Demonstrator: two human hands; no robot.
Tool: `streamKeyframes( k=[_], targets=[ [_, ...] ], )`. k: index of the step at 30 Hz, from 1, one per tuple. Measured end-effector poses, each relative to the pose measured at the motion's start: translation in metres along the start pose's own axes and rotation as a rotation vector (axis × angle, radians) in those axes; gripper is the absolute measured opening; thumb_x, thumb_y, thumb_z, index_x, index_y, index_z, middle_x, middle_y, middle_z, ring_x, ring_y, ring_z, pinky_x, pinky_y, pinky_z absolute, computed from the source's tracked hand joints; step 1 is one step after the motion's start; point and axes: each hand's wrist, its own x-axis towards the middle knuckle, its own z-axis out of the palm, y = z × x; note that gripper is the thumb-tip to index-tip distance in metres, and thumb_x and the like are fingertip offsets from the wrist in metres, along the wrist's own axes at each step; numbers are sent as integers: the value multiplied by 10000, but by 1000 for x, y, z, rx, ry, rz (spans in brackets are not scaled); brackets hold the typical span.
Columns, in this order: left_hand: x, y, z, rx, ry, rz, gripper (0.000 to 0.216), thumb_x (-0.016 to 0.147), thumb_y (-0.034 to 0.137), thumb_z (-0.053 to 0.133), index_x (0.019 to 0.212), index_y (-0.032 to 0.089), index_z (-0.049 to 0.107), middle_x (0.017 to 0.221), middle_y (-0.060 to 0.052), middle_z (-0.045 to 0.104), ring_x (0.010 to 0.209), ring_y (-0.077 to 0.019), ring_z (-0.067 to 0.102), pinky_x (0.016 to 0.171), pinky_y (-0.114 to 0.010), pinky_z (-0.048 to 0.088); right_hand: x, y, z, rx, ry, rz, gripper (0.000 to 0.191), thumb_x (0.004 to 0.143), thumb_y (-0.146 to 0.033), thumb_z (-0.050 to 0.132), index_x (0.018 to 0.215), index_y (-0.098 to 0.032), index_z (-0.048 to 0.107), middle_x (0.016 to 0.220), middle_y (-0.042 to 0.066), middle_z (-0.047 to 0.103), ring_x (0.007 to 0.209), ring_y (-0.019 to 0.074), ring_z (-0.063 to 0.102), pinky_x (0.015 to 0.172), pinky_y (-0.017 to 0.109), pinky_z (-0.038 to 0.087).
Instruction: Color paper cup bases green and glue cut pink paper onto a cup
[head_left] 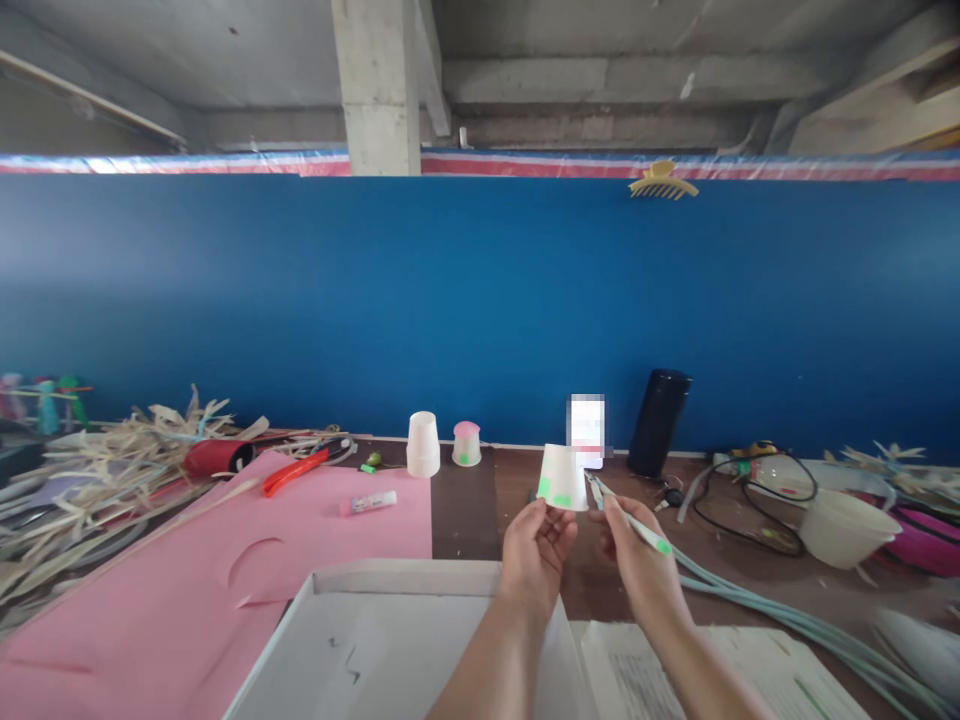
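My left hand [534, 545] pinches the rim of a white paper cup [562, 477] held upside down above the brown table; the cup has green patches near its lower left. My right hand [637, 545] is closed around a thin tool with a green tip [630, 518], pointing up-left toward the cup's right side. Both hands hover just beyond an open white box [315, 600].
A pink sheet [187, 590] covers the left table with a glue stick [369, 502] on it. Stacked white cups [423, 444], a pink-topped cup [466, 443], a black cylinder [658, 422], cables [750, 500], a white bowl [846, 527] and dried straw [97, 470] lie around.
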Motion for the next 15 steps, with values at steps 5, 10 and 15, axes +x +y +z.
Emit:
streamKeyframes(
  k=[5, 10, 15],
  targets=[
    [1, -3, -2, 44, -47, -27, 171, 767, 237, 634, 838, 81, 642, 783, -93, 653, 719, -140, 636, 644, -220, 528, 1, 0, 2, 318, -89, 200, 333, 624, -363, 736, 851, -176, 579, 619, -31, 614, 425, 74, 491, 325, 152, 360],
    [2, -3, -1, 68, -5, -27, 169, 756, 235, 645, 838, 87, 645, 801, -101, 662, 731, -144, 643, 636, -211, 526, 3, 5, 0, 462, -152, 297, 243, 609, -228, 744, 812, -196, 614, 611, -30, 635, 453, 95, 564, 336, 164, 447],
    [1, -5, -1, 78, 5, -12, 169, 746, 227, 663, 844, 90, 643, 833, -105, 668, 747, -150, 647, 651, -223, 532, 8, 15, 0, 495, -152, 237, 190, 615, -212, 743, 763, -206, 625, 619, -17, 651, 494, 120, 618, 431, 214, 556]
  ],
)
